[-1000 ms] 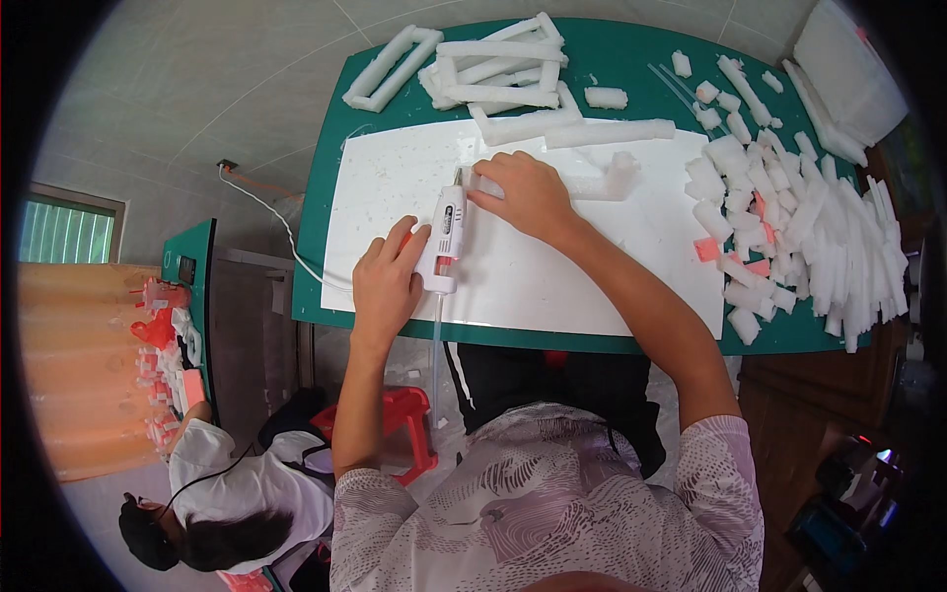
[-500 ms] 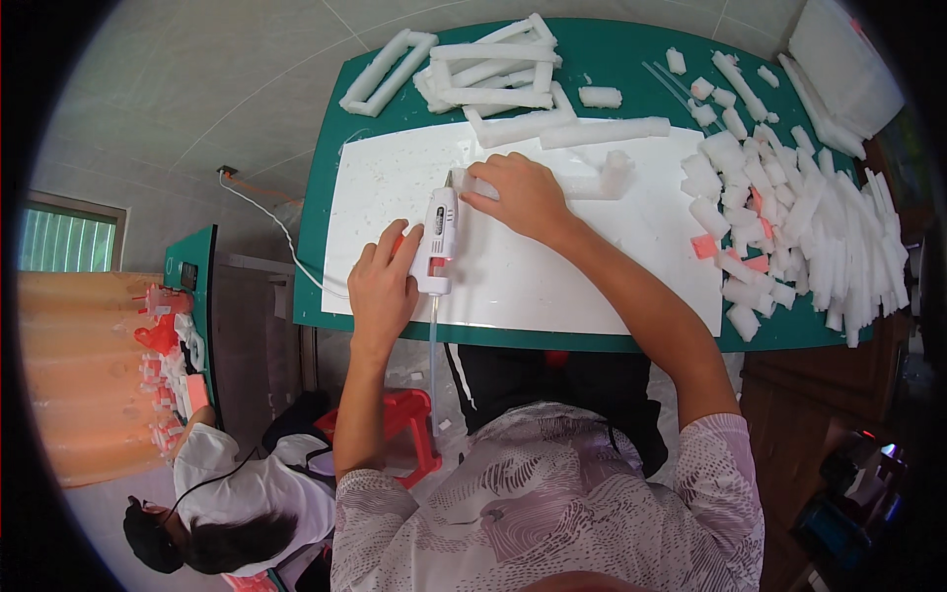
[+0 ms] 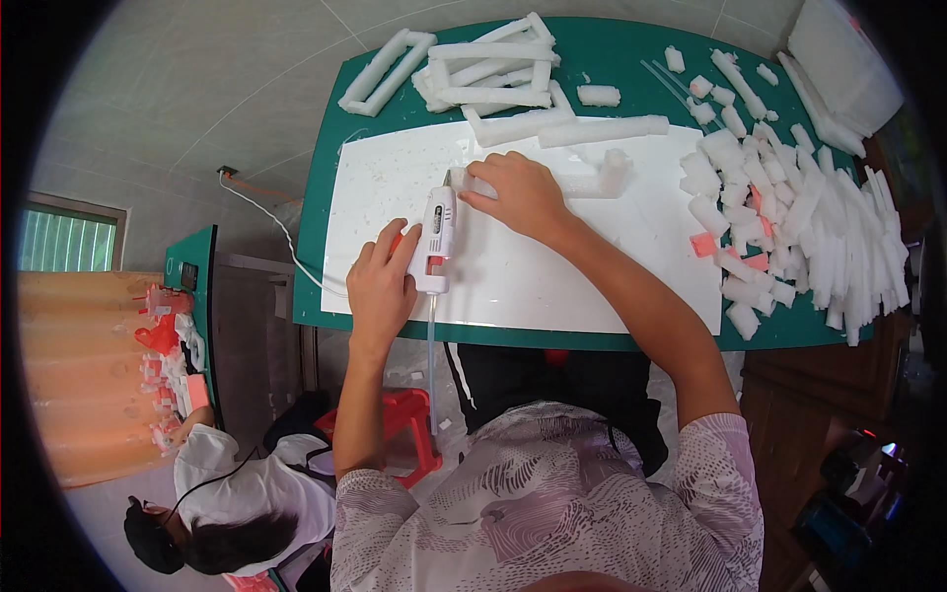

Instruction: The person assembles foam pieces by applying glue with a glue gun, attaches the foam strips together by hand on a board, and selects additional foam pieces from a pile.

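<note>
1. Gluing looks like the step in hand: the glue gun meets, nozzle first, the near-left end of the foam piece, toward 12 o'clock on the white board.
2. Of the hands, the left hand, at 8 o'clock, grips the gun's handle; the right hand is closed over the foam.
3. The next move probably calls for steady pressure, fingertips clear of the nozzle.
4. Foam frames crowd 12 o'clock, offcuts 3 o'clock; the glue stick overhangs the desk's edge at 7.
5. Open room lies at 6 and 10.
</note>
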`<state>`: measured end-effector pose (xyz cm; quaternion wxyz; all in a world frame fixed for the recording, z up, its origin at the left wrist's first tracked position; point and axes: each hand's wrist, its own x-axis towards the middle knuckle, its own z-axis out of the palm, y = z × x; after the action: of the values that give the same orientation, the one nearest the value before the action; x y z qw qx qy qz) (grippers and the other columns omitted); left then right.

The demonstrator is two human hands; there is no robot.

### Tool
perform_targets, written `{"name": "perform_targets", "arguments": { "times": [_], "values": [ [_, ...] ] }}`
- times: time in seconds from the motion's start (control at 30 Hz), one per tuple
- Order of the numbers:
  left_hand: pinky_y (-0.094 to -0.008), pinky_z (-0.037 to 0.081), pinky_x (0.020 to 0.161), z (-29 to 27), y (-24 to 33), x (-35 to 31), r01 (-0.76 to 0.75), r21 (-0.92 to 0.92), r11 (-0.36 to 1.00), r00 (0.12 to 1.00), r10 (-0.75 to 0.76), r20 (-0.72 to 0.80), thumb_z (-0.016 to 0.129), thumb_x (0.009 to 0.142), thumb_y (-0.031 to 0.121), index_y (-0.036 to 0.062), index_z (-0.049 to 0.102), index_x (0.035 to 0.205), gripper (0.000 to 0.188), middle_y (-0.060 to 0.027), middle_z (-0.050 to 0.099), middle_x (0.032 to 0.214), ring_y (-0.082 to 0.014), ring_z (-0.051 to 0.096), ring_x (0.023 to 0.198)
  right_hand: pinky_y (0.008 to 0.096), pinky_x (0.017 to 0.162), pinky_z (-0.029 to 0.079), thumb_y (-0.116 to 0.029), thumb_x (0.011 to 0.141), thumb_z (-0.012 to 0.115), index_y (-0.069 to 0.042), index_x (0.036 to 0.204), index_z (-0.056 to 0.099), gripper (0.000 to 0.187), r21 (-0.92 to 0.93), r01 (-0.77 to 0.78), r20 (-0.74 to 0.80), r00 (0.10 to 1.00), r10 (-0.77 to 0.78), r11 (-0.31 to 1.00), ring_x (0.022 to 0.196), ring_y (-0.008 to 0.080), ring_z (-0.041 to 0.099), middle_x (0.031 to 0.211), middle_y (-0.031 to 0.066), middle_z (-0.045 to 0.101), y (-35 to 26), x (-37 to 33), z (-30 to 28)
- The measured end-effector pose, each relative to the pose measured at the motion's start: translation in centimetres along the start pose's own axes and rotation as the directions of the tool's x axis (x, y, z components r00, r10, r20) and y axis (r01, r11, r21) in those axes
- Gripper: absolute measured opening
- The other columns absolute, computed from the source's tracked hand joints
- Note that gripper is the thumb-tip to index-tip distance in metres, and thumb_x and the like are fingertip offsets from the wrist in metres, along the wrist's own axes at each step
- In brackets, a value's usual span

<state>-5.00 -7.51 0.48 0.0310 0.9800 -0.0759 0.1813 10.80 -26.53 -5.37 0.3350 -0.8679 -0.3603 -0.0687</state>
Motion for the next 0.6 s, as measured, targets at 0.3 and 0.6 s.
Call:
{"name": "perform_targets", "arguments": {
  "times": [0.3, 0.6],
  "values": [
    [-0.0370, 0.054, 0.073, 0.05, 0.59, 0.47, -0.033, 0.004, 0.999, 0.999, 0.033, -0.005, 0.064, 0.063, -0.007, 0.0074, 0.067, 0.122, 0.061, -0.0082, 0.063, 0.127, -0.0251, 0.061, 0.084, 0.0390, 0.080, 0.053, -0.037, 0.089, 0.071, -0.012, 0.109, 0.070, 0.033, -0.034, 0.003, 0.014, 1.000, -0.003, 0.999, 0.095, 0.0257, 0.063, 0.100, 0.0063, 0.069, -0.10, 0.01, -0.23],
    [-0.0375, 0.054, 0.073, -0.05, 0.84, 0.51, -0.010, -0.005, 1.000, 1.000, 0.010, -0.012, 0.064, 0.063, -0.007, 0.0078, 0.067, 0.121, 0.060, -0.0082, 0.062, 0.127, -0.0253, 0.061, 0.083, 0.0384, 0.080, 0.054, -0.036, 0.089, 0.071, -0.012, 0.111, 0.071, 0.033, -0.027, -0.010, 0.023, 1.000, 0.011, 1.000, 0.095, 0.0254, 0.064, 0.100, 0.0064, 0.070, -0.23, 0.06, -0.40]
  ]
}}
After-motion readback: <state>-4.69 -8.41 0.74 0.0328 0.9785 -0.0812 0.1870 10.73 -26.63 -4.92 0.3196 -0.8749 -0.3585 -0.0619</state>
